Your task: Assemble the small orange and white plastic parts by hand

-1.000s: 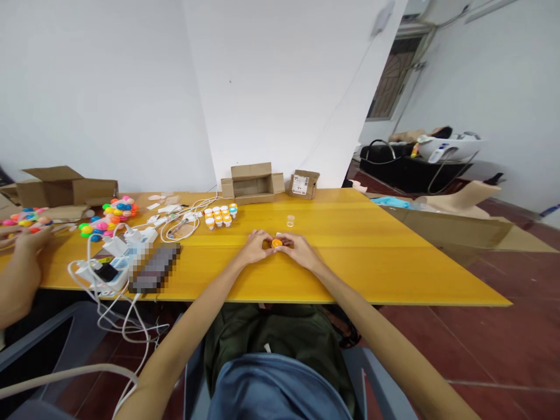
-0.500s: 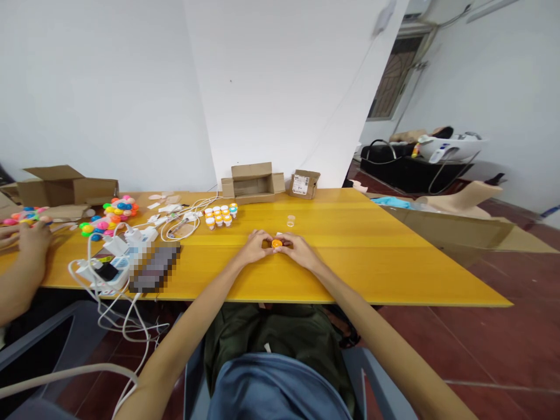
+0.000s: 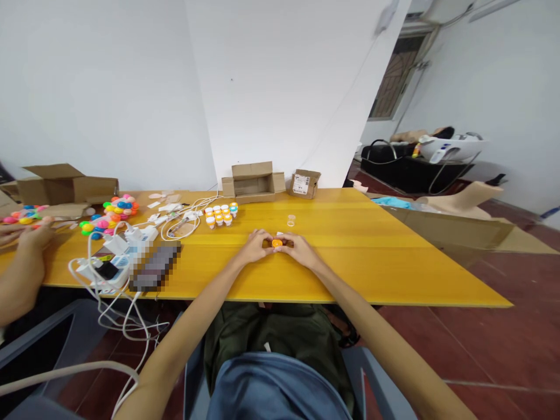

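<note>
Between my two hands, above the front middle of the yellow table [image 3: 367, 262], is a small round orange piece [image 3: 277, 243]. My left hand [image 3: 256, 245] pinches it from the left, and my right hand [image 3: 297, 248] grips its right side. Something small and white shows just behind the fingertips. Farther back stands a small clear cup [image 3: 291, 220]. To the left of my hands, several small white jars [image 3: 219, 216] with orange or teal tops stand grouped together.
Open cardboard boxes [image 3: 252, 182] and a smaller labelled box [image 3: 305, 184] line the wall. At left are tangled white cables, a power strip [image 3: 125, 262], a blurred dark object [image 3: 155, 267], colourful balls [image 3: 118, 211] and another person's hands [image 3: 35, 235].
My hands and the orange piece stay almost in place, with the piece tilted slightly differently. At the far left, the other person's hand has shifted slightly.
</note>
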The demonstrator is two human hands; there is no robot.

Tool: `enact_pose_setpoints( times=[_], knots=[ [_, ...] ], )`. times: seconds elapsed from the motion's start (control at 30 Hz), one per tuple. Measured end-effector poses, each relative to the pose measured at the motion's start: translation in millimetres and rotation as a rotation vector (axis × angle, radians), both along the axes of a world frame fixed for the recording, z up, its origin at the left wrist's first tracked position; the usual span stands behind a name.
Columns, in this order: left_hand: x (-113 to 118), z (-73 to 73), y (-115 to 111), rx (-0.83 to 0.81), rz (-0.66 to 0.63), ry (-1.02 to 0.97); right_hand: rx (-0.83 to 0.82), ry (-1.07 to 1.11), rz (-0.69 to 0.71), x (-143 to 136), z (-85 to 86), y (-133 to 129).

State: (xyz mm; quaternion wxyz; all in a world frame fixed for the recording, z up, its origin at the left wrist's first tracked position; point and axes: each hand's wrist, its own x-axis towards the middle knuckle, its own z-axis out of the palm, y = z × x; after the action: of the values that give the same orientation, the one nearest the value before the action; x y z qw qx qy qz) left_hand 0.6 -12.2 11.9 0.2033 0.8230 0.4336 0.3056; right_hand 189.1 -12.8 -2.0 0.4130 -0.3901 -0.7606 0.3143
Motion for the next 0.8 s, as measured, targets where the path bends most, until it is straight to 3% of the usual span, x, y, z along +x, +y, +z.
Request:
enact_pose_setpoints(
  times=[0.47, 0.8],
  knots=[
    [1.1, 4.7, -5.5, 0.021, -0.02, 0.041, -0.074, 0.031, -0.003, -0.8, 4.7, -4.4],
    [-0.6, 0.9, -3.1, 0.1, -0.077, 0.071, -0.03, 0.009, 0.024, 0.2, 4.8, -3.8]
  ],
)
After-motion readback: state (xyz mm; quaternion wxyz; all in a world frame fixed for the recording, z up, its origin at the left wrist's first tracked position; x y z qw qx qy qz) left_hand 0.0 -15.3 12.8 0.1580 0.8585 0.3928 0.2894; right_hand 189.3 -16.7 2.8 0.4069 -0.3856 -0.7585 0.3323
